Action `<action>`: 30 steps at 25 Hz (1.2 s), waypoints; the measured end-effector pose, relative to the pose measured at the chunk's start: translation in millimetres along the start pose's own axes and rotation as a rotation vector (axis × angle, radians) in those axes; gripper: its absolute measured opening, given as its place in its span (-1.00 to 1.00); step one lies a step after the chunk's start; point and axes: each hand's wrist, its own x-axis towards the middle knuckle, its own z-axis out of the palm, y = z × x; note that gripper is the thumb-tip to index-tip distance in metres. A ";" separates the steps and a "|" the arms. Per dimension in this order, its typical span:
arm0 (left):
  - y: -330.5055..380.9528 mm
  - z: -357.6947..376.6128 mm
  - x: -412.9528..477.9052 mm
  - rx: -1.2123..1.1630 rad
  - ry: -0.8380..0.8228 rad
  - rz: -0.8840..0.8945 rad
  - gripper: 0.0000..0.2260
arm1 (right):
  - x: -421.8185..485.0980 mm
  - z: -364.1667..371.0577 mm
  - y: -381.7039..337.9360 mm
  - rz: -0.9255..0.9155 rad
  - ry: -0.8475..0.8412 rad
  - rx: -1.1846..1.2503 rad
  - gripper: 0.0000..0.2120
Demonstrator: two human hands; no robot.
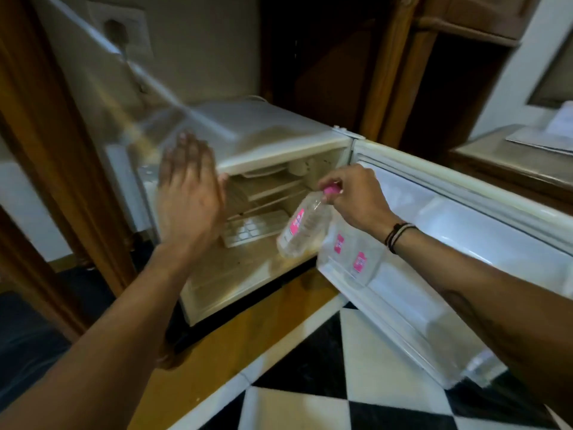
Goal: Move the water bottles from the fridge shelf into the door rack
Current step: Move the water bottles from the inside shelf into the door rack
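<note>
Two pink-labelled bottles (pixel 348 251) already stand in the door rack (pixel 344 274). The right hand (pixel 353 193) pinches a third water bottle (pixel 302 226) by its cap at four o'clock of the shelves, nearly delivered; the left hand (pixel 187 187) is spread flat, empty.

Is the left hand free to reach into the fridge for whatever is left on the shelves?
Probably yes. The left hand is open and empty at the fridge opening, nothing between it and the shelves. The right hand holds a bottle off to the side.
</note>
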 end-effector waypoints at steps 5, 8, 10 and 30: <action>3.9 3.5 4.2 -0.045 0.009 -0.010 -0.32 | -36.5 -58.8 17.5 -0.056 -0.259 -0.373 -0.73; 6.9 3.3 2.5 -0.069 0.041 -0.016 -0.34 | -45.7 -77.0 24.8 -0.067 -0.322 -0.519 -0.72; 8.1 1.1 2.0 -0.094 0.054 -0.021 -0.35 | -48.3 -76.7 23.9 -0.107 -0.352 -0.598 -0.74; 3.7 -16.5 8.3 0.017 0.010 -0.105 -0.54 | -63.5 -23.2 63.6 -0.108 -0.650 -1.172 -0.75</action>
